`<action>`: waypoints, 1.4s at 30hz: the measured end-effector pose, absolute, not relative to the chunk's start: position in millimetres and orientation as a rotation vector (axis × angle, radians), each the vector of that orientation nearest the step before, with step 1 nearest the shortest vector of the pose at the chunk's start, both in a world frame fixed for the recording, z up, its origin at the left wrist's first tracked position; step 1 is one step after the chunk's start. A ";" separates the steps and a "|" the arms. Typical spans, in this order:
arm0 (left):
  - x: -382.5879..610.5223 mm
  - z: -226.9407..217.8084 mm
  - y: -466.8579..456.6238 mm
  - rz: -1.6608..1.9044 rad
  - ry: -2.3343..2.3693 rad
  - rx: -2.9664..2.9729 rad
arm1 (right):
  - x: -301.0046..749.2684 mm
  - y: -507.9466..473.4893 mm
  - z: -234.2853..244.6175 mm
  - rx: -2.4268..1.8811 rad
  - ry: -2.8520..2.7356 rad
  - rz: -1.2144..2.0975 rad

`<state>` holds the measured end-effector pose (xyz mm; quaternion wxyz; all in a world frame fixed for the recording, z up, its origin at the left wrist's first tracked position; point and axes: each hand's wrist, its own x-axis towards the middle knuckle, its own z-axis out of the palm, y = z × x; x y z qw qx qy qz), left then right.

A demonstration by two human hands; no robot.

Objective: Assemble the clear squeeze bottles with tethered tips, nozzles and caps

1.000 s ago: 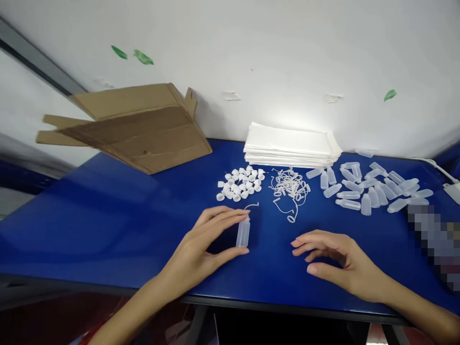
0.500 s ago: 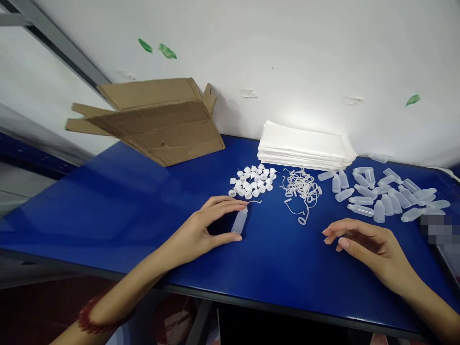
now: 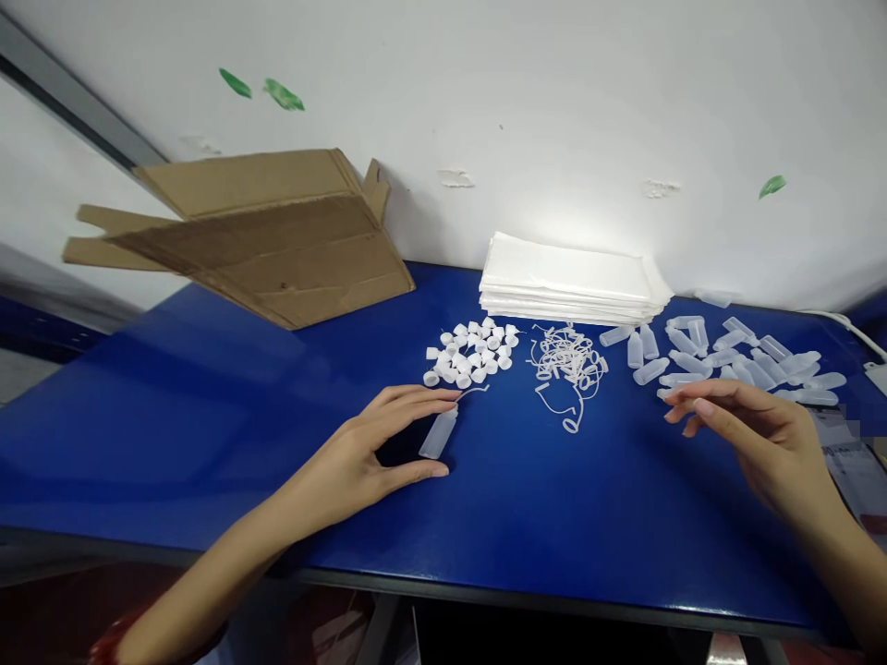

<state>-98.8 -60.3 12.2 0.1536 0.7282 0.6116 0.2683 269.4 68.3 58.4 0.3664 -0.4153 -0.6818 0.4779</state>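
A small translucent plastic squeeze bottle [image 3: 439,434] lies on the blue table, a thin strap reaching out from its neck to the right. My left hand [image 3: 378,443] arches around it: the fingertips are at the neck end, while the thumb lies a little apart from the base. Its grip looks loose and open. Over the front of a scattered group of similar bottles [image 3: 769,368] hovers my right hand [image 3: 762,429], fingers curved and apart, holding nothing. It hides part of the group.
White caps [image 3: 473,351] are heaped beyond my left hand. Beside them lies a tangle of white ring straps [image 3: 568,356]. A stack of white sheets [image 3: 572,277] sits against the wall, with a folded cardboard box [image 3: 277,249] at the back left. A cable [image 3: 842,323] runs along the right.
My right hand has moved right and up to the bottles. My left thumb has come away from the small bottle's base. The camera view has shifted slightly right.
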 end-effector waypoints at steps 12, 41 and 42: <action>-103.2 15.8 -60.7 0.786 1.761 2.078 | 271.9 69.2 58.8 -1.063 -1.749 1.192; -19.9 25.1 18.9 0.352 1.623 2.639 | 269.0 91.2 24.8 -0.941 -2.615 -0.197; -20.5 23.0 19.2 0.377 1.618 2.636 | 267.7 90.3 24.3 -0.947 -2.656 -0.250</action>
